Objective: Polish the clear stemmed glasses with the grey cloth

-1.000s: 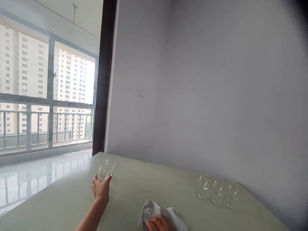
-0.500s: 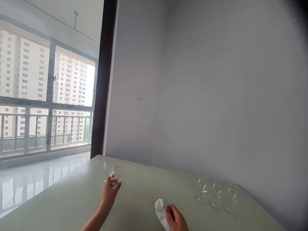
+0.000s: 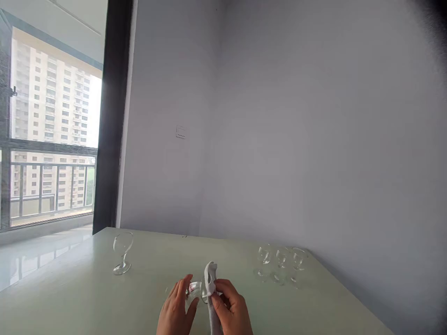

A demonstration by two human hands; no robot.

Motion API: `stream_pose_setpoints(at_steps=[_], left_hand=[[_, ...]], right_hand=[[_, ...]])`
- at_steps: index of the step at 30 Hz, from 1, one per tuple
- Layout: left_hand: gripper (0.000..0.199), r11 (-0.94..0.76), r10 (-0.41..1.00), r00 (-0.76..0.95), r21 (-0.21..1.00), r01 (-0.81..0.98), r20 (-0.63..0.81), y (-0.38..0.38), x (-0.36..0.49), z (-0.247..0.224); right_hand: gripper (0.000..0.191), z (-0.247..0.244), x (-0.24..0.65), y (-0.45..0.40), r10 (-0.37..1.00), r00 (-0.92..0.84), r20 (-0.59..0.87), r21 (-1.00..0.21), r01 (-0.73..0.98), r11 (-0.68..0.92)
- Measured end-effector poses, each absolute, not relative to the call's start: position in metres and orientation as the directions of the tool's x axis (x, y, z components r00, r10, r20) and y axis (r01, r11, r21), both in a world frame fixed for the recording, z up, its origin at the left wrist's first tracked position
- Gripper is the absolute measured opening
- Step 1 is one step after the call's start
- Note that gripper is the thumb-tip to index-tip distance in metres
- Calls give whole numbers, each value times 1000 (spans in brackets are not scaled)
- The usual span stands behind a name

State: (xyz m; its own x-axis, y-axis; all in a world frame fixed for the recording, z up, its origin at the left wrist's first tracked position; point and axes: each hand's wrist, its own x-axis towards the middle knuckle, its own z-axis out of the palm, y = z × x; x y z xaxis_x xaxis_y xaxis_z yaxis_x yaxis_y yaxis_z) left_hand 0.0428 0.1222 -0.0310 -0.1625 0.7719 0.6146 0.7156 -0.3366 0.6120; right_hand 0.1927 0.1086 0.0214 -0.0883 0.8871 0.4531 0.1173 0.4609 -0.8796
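Together, curled fingers (image 3: 190, 287) clasp glass (image 3: 196, 289) and cloth (image 3: 211, 284).

**Surfaces & materials**

Clear glossy stemmed glass (image 3: 194, 289) showing in left hand (image 3: 176, 312). Right hand (image 3: 230, 311) gripping soft matt white cloth (image 3: 211, 291). Tabletop (image 3: 87, 298) looking smooth, pale green, w/ slight sheen. Lone glass (image 3: 122, 253) & three glasses (image 3: 281, 264) reading transparent, shiny. Wall (image 3: 314, 139) appearing matt grey.

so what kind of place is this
Probably a flat in a high-rise: a pale table with stemmed glasses, a balcony railing behind a big window, and apartment towers outside.
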Motion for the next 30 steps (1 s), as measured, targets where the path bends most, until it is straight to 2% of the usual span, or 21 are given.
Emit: stream_pose_setpoints(at_steps=[4,7,9,11,13,15,17,19,21,23,25,26,28,30], left_hand=[[34,-288,806,-138,585,758,576,123,33,-39],[36,-297,788,-89,503,811,609,123,27,-43],[39,-346,751,-4,398,849,660,122,26,-45],[46,-405,708,103,283,869,698,120,29,-45],[53,-443,690,174,220,869,702,117,34,-42],[55,-451,699,194,213,867,688,115,37,-38],[58,-452,700,218,186,872,680,114,36,-31],[60,-481,647,294,76,873,704,112,31,-21],[53,-516,550,384,-61,855,742,111,24,-9],[41,-560,471,444,-130,818,763,111,18,1],[37,-635,488,478,-79,769,730,112,14,8],[40,-661,543,481,-3,751,688,112,14,10],[53,-644,721,458,257,721,521,113,15,12],[57,-494,858,466,589,640,215,114,16,13]], right_hand=[[43,8,186,103,865,-231,445,-839,229,493],[63,13,187,97,898,-337,284,-809,418,413],[60,21,190,95,913,-386,131,-750,564,346],[53,28,192,94,906,-418,60,-731,599,325],[51,28,192,96,903,-419,93,-797,513,319],[47,22,191,100,919,-372,134,-886,370,279],[32,13,189,104,935,-331,130,-954,214,209],[23,6,186,108,944,-313,102,-993,17,113],[32,6,186,111,944,-325,65,-981,-194,1],[41,13,189,111,919,-393,40,-947,-307,-90],[38,24,198,107,884,-464,55,-966,-249,-70],[32,31,205,104,871,-488,60,-985,-172,-28],[19,44,219,97,843,-536,44,-998,10,58],[16,53,232,91,805,-594,-16,-988,135,81]])
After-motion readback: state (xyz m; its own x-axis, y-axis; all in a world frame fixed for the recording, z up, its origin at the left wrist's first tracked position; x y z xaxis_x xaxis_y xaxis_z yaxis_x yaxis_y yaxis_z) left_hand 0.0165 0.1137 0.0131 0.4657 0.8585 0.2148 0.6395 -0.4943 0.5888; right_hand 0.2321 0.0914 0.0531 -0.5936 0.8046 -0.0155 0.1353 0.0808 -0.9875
